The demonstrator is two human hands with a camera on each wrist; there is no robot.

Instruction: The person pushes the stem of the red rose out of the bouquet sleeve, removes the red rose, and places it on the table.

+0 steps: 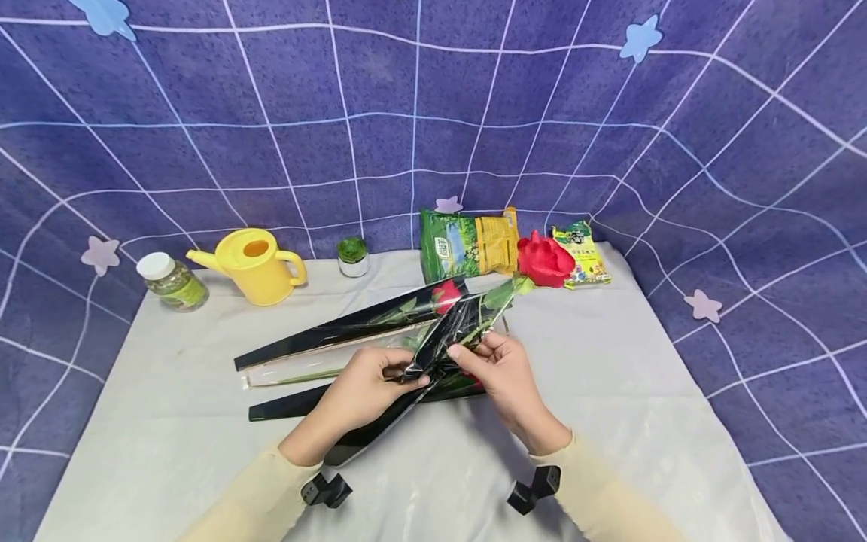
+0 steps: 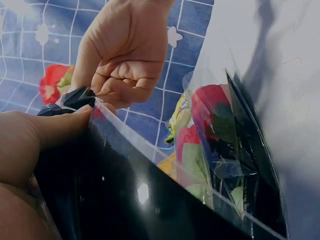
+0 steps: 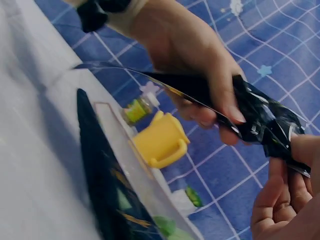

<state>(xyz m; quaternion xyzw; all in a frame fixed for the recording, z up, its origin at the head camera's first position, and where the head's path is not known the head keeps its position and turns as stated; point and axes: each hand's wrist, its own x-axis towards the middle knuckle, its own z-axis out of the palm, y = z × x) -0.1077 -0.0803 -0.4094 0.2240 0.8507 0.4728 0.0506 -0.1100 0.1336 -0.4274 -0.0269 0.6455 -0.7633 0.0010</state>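
Observation:
Both hands hold a black, shiny flower sleeve (image 1: 369,433) above the table, crumpled where they meet at its middle. From its upper end sticks a large red rose (image 1: 544,260) with a green leafy stem. My left hand (image 1: 362,388) pinches the gathered film between thumb and fingers. Close to its right, my right hand (image 1: 504,376) grips the sleeve just below the stem's leaves, thumb on top. In the left wrist view, the sleeve's wide black side fills the lower middle. Beneath lie a black-sleeved rose (image 1: 339,327), a pale sleeve (image 1: 291,369) and another black sleeve (image 1: 284,404).
Along the back stand a lidded jar (image 1: 177,286), a yellow watering can (image 1: 260,275) and a small potted plant (image 1: 353,260). A green-and-yellow bag (image 1: 457,245) and a smaller yellow packet (image 1: 588,260) are at the back right. A blue gridded curtain (image 1: 379,98) surrounds the table (image 1: 596,421).

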